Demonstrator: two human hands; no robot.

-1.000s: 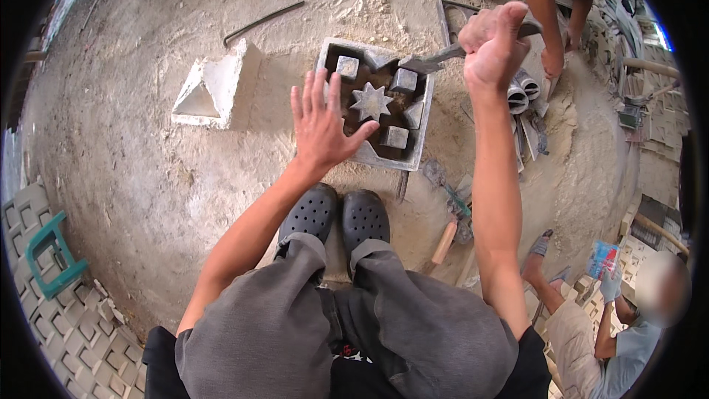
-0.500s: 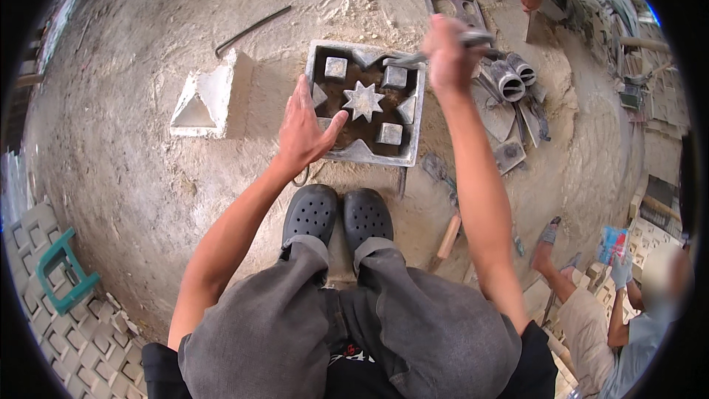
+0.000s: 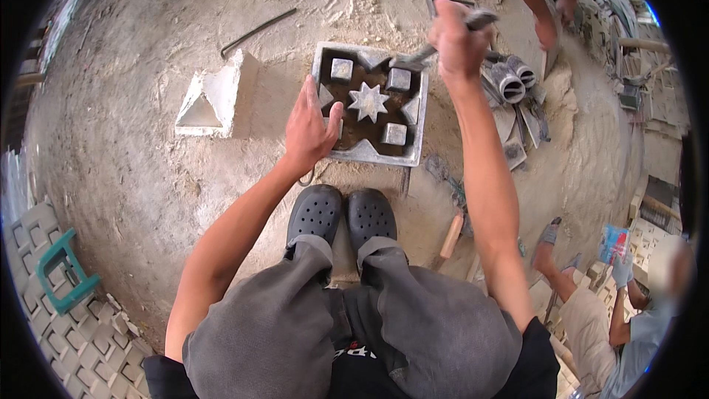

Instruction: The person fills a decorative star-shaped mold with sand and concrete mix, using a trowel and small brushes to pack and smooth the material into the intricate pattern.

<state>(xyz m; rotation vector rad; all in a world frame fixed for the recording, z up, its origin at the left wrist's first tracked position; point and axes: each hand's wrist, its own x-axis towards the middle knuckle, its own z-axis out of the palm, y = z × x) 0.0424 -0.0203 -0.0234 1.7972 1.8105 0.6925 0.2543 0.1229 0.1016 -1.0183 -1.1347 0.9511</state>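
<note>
A square grey metal mould point(image 3: 367, 152) lies on the dusty ground in front of my feet. Inside it stand square blocks, pointed wall pieces and a central eight-pointed star point(image 3: 368, 101). My left hand point(image 3: 310, 127) lies along the mould's left wall, fingers stretched out and thumb apart over the rim. Above the far right corner, my right hand point(image 3: 459, 43) is closed around a grey metal bar point(image 3: 425, 55), blurred by motion. The bar's far end reaches over the mould's far right corner; whether it touches, I cannot tell.
Left of the mould stands a pale block with a triangular hollow point(image 3: 210, 107); beyond it lies a bent rod point(image 3: 258, 32). Metal tubes point(image 3: 508, 83) and a wooden-handled trowel point(image 3: 452, 235) are at right. Another person's hands point(image 3: 546, 32) work far right; a seated person point(image 3: 591, 318) is near right.
My right hand has shifted slightly right and away with the bar. My left hand stays at the mould's left wall. The other person's hands at the far right have come nearer.
</note>
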